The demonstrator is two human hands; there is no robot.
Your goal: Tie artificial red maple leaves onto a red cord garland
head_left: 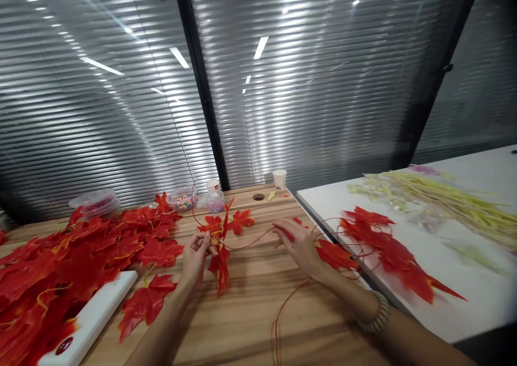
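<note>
My left hand pinches the yellow stem area of a red artificial maple leaf, held above the wooden table. A thin red cord runs from there across to my right hand. The fingers of my right hand are closed on that cord, palm down. More of the cord loops on the table below and past my right wrist. Further red leaves lie just beyond my left hand. Others rest beside my right forearm, with cord looped among them.
A big pile of red maple leaves covers the left side, partly over a white bar-shaped object. Bead containers and a paper cup stand at the back. A white table on the right holds leaves and yellow strips.
</note>
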